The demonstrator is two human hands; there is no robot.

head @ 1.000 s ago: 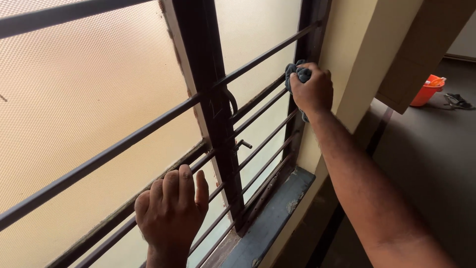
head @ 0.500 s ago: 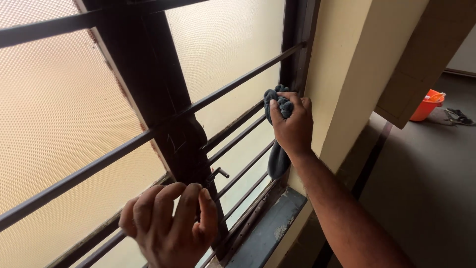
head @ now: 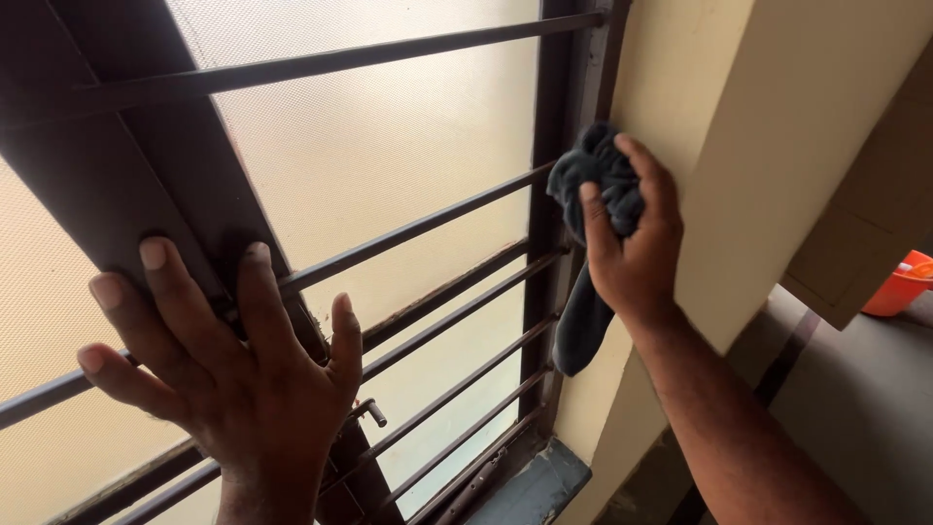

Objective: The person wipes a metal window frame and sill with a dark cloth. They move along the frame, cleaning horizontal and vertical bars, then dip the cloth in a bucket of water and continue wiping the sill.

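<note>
Since the earlier frames my right hand (head: 637, 248) has come down along the window's right edge, and my left hand (head: 228, 374) has opened from a curled hold to a flat press. I see the right grip clamped on a dark grey cloth (head: 593, 194), bunched against the upright frame bar (head: 544, 243) where it meets the cream wall (head: 739, 146); a tail of cloth hangs below the hand, its long axis near vertical, in line with the bar. The left grip is spread, fingers apart, palm against the wide dark mullion (head: 146, 194) and the horizontal grille bars (head: 428, 228), holding nothing. So the cloth sits well right of the left hand, and the right hand alone has it. Behind the bars is frosted glass (head: 389, 136). A small latch (head: 369, 413) sticks out near the left thumb. Below lies a grey sill (head: 530, 486), then a dark floor (head: 855, 408) with an orange bucket (head: 899, 287) at the far right.
</note>
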